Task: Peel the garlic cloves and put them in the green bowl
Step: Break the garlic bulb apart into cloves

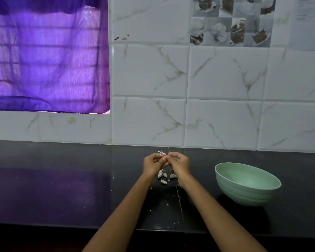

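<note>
Both hands up over the black counter, fingertips meeting: left hand & right hand pinch one garlic clove btwn them, skin sticking up. Loose cloves lie below on counter. Green bowl sits to the right, well apart.

We hold both bare forearms stretched forward, our left hand and right hand meeting fingertip to fingertip, fingers curled inward in a shared pinching grip.
</note>
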